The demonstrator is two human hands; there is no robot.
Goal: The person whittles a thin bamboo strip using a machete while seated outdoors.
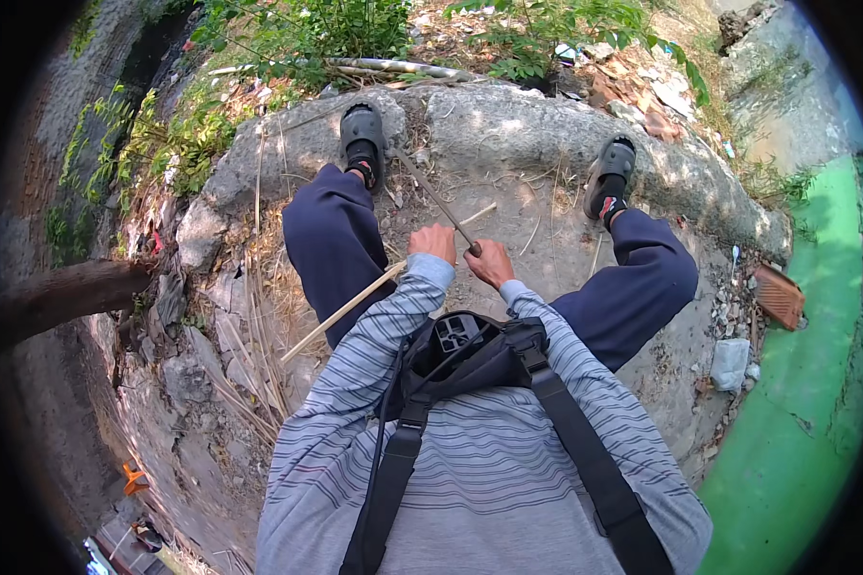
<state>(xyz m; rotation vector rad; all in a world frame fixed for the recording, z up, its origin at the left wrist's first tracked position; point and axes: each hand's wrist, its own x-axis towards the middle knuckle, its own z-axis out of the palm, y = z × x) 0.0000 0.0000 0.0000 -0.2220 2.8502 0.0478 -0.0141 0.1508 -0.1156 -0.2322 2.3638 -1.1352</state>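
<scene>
My left hand [433,241] is closed round a pale, slender wooden stick [340,313], perhaps split bamboo. The stick slants from beside my left knee, past my sleeve, to a far end right of the hand. Close by on the right, my right hand [490,263] grips the dark handle of a long, narrow knife [438,203]. Its blade points away and to the left, with the tip near my left shoe [361,144]; it crosses the stick near my hands. Whether the blade touches the stick I cannot tell.
Both feet rest by a low stone kerb [518,125]; my right shoe [612,174] is against it. Thin dry strips [259,369] litter the ground on the left, near a tree trunk [77,292]. A brown plastic basket [780,297] lies right, beside a green strip [786,422].
</scene>
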